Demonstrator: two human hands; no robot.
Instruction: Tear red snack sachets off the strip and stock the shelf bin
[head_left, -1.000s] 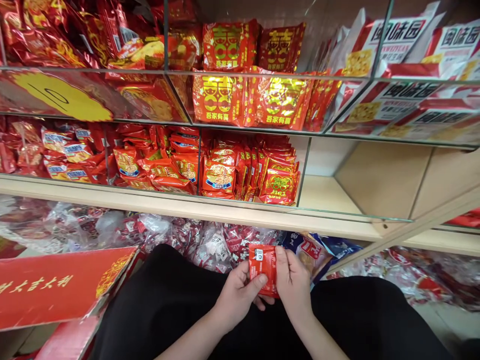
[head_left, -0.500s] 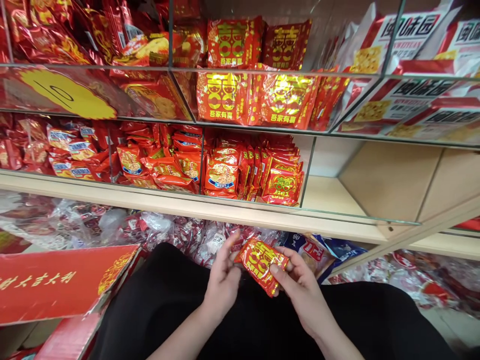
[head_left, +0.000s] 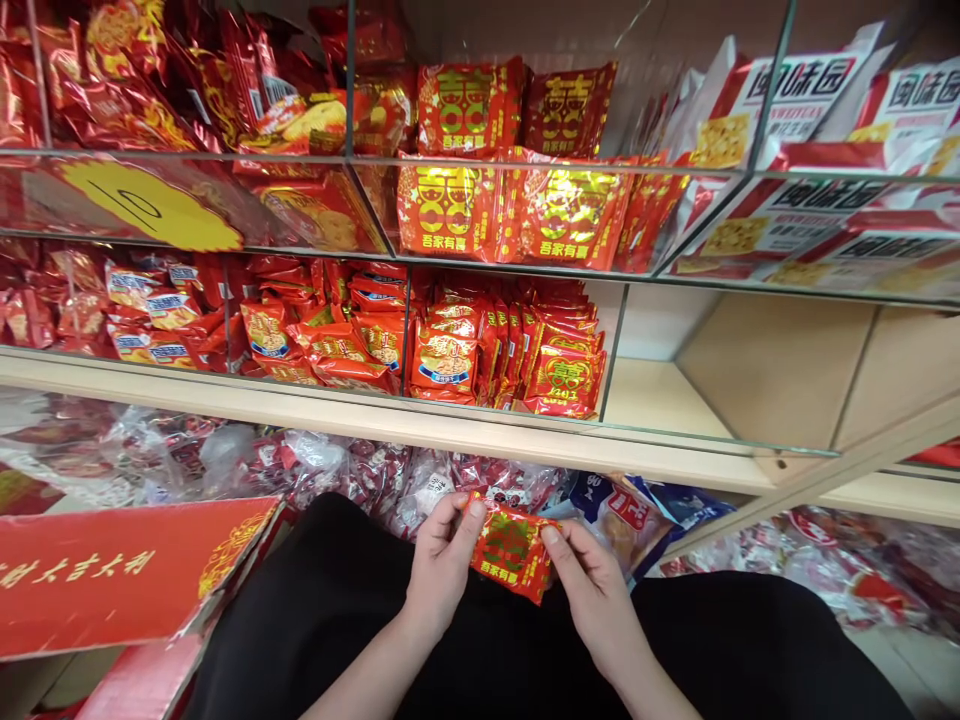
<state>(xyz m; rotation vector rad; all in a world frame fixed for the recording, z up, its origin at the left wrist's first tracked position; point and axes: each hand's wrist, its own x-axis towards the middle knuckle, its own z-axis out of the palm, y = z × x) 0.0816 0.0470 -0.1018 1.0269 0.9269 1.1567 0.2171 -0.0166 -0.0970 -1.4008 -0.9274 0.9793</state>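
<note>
You hold one small red packet (head_left: 511, 552) between both hands, low in front of your lap and just below the wooden shelf edge (head_left: 450, 425). Your left hand (head_left: 442, 565) pinches its left edge between thumb and fingers; your right hand (head_left: 592, 590) grips the right edge, thumb on the printed face. Neither hand is clenched hard, and neither is free.

The packet looks like thin, glossy foil film, flat and roughly rectangular, with crimped seams at the ends and gold characters on the front. It should be very light and soft, likely to crumple or bend under pressure, and the shiny film may slide between dry fingers. Whatever is inside could well be brittle, so the crimped seams or the corners seem the safer places to hold, rather than squeezing the middle.

Behind your hands, on the floor under the shelf, lie clear crinkled bags (head_left: 360, 470) full of small red sweets, and a blue-and-white bag (head_left: 637, 505) sits just right of the packet. Above, glass dividers (head_left: 611, 340) split the shelf into bins: one holds upright rows of matching red packs (head_left: 517, 350), and the bin to its right is bare wood. A flat red carton (head_left: 112, 575) rests at your left.
</note>
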